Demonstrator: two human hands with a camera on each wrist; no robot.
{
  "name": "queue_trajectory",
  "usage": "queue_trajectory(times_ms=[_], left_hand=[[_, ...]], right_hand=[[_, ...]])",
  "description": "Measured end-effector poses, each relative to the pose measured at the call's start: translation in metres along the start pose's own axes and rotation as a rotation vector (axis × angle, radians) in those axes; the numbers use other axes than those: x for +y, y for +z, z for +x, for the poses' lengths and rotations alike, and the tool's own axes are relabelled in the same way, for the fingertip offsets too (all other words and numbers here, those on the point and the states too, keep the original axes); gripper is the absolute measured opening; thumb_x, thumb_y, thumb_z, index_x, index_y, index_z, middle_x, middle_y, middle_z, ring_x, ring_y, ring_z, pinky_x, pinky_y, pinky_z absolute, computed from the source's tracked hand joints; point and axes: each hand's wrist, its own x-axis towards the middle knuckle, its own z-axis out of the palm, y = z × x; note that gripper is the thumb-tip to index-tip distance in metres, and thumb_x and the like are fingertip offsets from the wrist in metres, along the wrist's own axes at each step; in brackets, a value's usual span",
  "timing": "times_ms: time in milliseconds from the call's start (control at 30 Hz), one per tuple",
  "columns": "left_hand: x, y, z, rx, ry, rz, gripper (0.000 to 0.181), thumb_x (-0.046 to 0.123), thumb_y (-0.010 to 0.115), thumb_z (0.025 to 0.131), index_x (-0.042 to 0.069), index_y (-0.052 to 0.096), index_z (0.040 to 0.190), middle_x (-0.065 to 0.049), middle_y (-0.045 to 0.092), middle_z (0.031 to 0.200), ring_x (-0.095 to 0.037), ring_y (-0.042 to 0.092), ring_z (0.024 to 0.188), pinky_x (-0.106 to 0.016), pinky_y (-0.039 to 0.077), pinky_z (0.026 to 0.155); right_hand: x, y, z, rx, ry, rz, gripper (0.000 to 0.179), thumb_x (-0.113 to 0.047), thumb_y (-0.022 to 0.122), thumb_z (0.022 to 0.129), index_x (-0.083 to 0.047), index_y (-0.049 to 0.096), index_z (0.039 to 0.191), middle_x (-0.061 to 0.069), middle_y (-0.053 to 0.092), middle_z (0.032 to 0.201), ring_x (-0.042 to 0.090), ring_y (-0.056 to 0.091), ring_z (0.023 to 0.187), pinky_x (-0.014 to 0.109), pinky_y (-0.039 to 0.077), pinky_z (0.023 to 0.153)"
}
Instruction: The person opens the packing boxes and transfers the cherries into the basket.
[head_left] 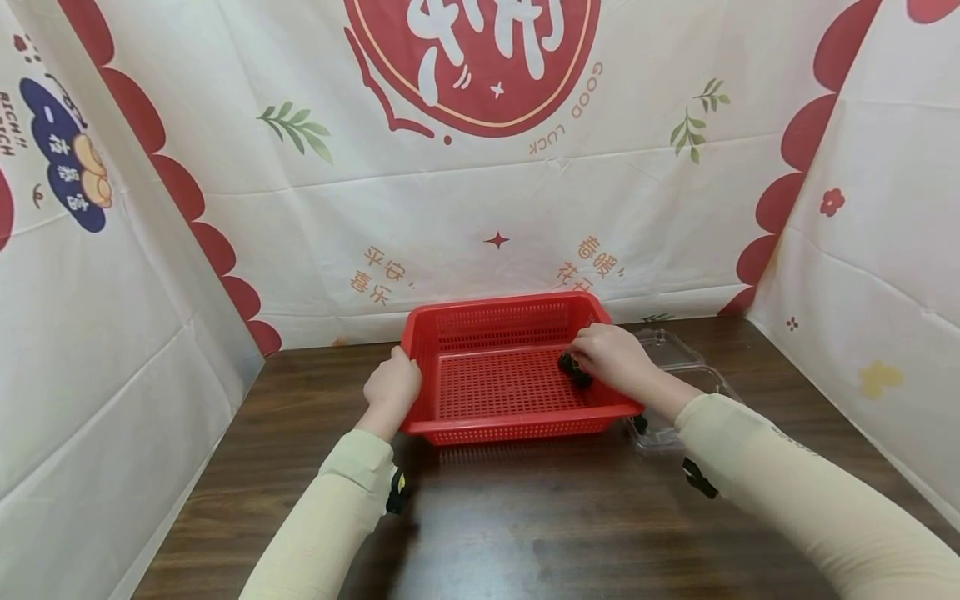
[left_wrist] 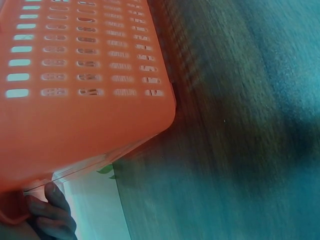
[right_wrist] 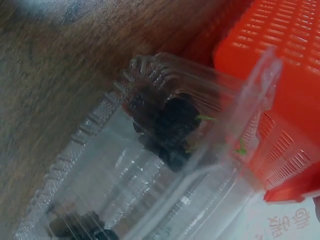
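A red plastic basket (head_left: pixel 517 425) with slotted walls sits near the back of the table, its right end beside a clear plastic box. My left hand (head_left: pixel 393 385) grips its left rim; in the left wrist view the curled fingers (left_wrist: pixel 52 215) show at that rim. My right hand (head_left: pixel 611 354) reaches over the basket's right side, fingertips curled down and pinching at dark mulberries (head_left: pixel 576 372) inside. Exactly which berry is between them is hard to see. More dark mulberries (right_wrist: pixel 175 122) with green stems lie in the clear plastic box (right_wrist: pixel 115 160).
The box's transparent lid (head_left: pixel 663 343) stands open behind it, close to the back curtain (head_left: pixel 480 217). Printed cloth hangs on the left, back and right of the brown wooden table (head_left: pixel 495 525). Bare wood shows in front of the basket.
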Motion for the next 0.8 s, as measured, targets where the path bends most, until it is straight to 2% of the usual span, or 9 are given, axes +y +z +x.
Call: queue_trajectory(times_ms=[300,633,800], left_hand=[[0.002,0.003,-0.001,0.001,0.016,-0.002,0.039,0.029,0.044,0.102,-0.002,0.048,0.124,-0.019,0.064,0.086,-0.030,0.063,0.071,-0.047,0.052,0.060],[0.002,-0.001,-0.003,0.016,0.005,-0.002,0.039,0.029,0.045,0.102,-0.002,0.049,0.125,-0.022,0.066,0.097,-0.035,0.066,0.084,-0.051,0.052,0.066],[0.001,0.000,-0.003,0.003,0.001,-0.003,0.041,0.029,0.045,0.102,-0.003,0.048,0.128,-0.022,0.066,0.097,-0.035,0.065,0.084,-0.051,0.052,0.066]], right_hand=[[0.002,0.006,-0.004,-0.007,0.015,-0.001,0.013,-0.001,0.076,0.079,-0.009,0.076,0.090,0.001,0.066,0.077,0.020,0.061,0.071,0.039,0.052,0.068],[0.001,0.011,-0.002,-0.043,0.016,-0.033,0.018,0.002,0.070,0.079,-0.011,0.076,0.090,0.000,0.066,0.081,0.023,0.063,0.077,0.039,0.052,0.071],[0.001,0.014,-0.001,-0.063,-0.004,-0.025,0.022,0.004,0.068,0.078,-0.010,0.077,0.092,0.001,0.067,0.083,0.023,0.063,0.080,0.039,0.052,0.075]])
